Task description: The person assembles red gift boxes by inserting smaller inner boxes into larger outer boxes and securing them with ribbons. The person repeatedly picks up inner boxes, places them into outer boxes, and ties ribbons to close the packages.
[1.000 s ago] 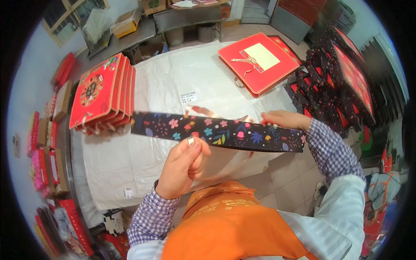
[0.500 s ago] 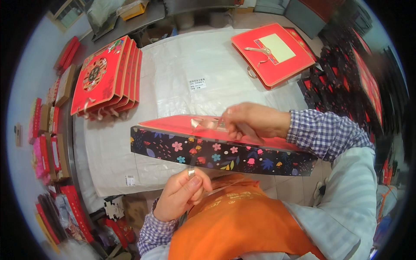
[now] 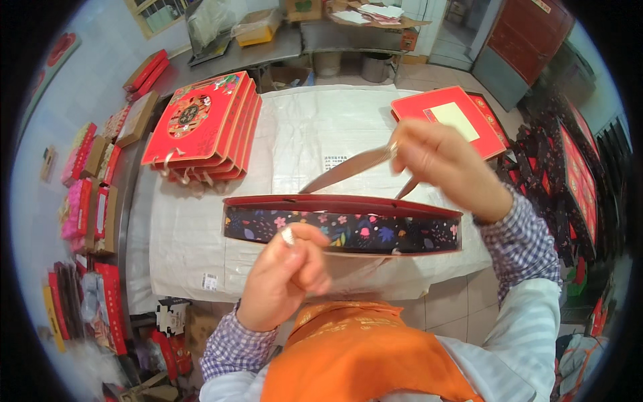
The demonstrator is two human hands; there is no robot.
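Fingers [image 3: 305,251] of the left hand [image 3: 281,281] are curled and pinched on the near wall of a dark flower-printed gift bag [image 3: 341,231], a ring being seen on one of them. This bag, red inside, is held open-mouthed and level above the near edge of a table covered in white sheeting [image 3: 301,134]. Beyond it, the right hand [image 3: 445,164] is raised over the bag's far rim, its fingertips closed on a thin pale ribbon handle [image 3: 351,167] that is drawn taut down toward the bag. Farther off on the table, a stack of red patterned bags [image 3: 201,124] lies at the left, and a flat red bag with a pale panel [image 3: 455,117] at the right.
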